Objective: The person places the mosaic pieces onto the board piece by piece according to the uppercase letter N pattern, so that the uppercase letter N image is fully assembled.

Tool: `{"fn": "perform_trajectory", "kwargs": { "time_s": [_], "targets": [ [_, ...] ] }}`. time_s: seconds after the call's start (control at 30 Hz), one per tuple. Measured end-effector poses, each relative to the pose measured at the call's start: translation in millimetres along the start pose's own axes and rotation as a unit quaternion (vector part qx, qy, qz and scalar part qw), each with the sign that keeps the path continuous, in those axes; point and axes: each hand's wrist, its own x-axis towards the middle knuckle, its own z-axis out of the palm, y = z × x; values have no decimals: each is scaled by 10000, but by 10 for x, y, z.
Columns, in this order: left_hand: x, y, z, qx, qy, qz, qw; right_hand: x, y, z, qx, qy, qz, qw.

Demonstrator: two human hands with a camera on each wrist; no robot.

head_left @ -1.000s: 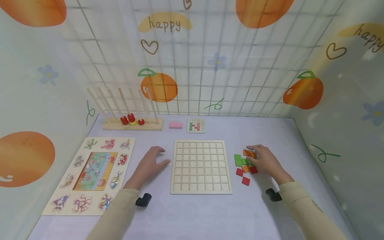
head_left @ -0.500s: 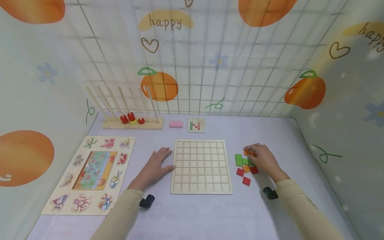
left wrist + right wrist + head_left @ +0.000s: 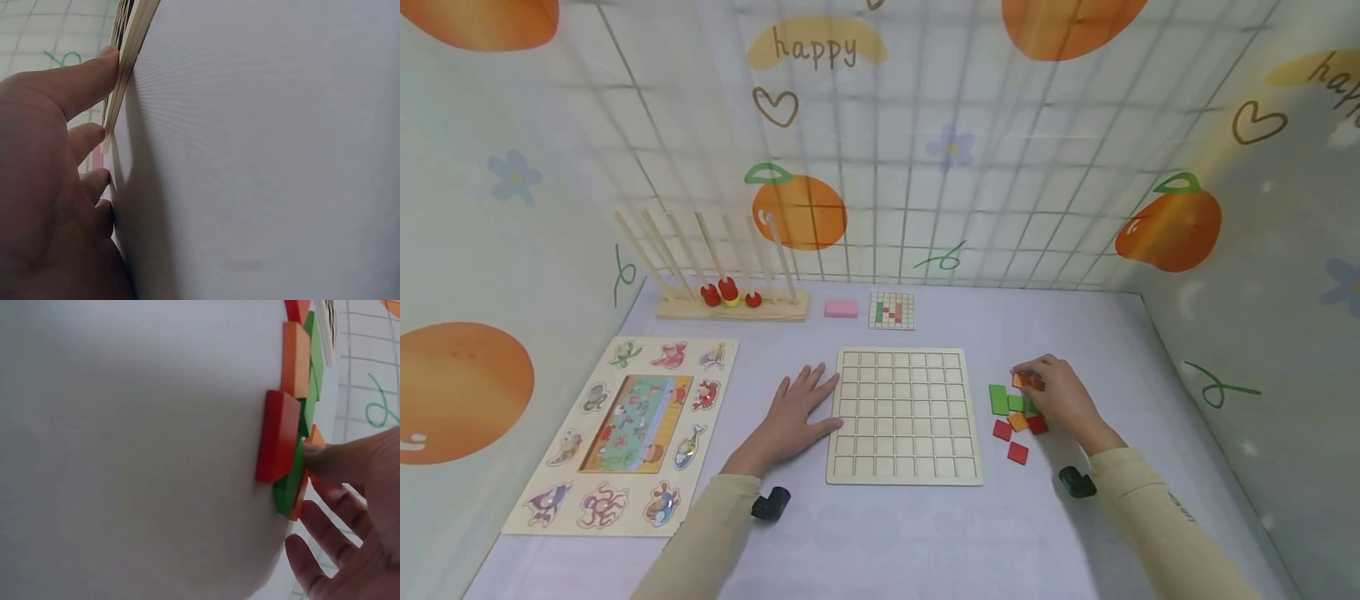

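My left hand (image 3: 792, 423) lies with spread fingers at the left edge of the pale wooden grid board (image 3: 904, 417). In the left wrist view, thumb and forefinger touch the board's edge. My right hand (image 3: 1063, 402) is over a cluster of small square tiles right of the board. Its thumb and forefinger pinch an orange tile (image 3: 1018, 380) at the cluster's far side. Close by lie green tiles (image 3: 997, 399), another orange tile (image 3: 1017, 422) and red tiles (image 3: 1018, 453). In the right wrist view, the thumb covers part of the orange tile (image 3: 317, 433) behind a red tile (image 3: 278, 437).
Behind the board lie a small coloured pattern card (image 3: 892, 311) and a pink block (image 3: 841, 309). A wooden peg rack (image 3: 775, 312) with red and yellow beads stands at the back left. A sea-animal puzzle board (image 3: 568, 492) lies left of the left forearm. Printed curtains surround the table.
My left hand has moved right to the board's edge and spread its fingers. The right thumb and forefinger have closed in on the orange tile. The head view has tilted slightly.
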Motion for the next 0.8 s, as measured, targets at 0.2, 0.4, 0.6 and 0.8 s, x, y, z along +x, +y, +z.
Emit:
{"fn": "perform_trajectory", "kwargs": {
  "time_s": [0.2, 0.4, 0.6, 0.8],
  "targets": [
    [-15, 20, -7, 127, 9, 32, 9999, 20, 12, 12, 76, -7, 61, 10000],
    [-15, 30, -13, 171, -97, 14, 9998, 24, 36, 17, 67, 14, 78, 9999],
    [-26, 33, -26, 87, -96, 71, 9999, 26, 57, -2, 144, 42, 6, 9999],
    [-23, 23, -25, 64, -75, 100, 9999, 30, 52, -23, 220, -44, -32, 9997]
  ]
}}
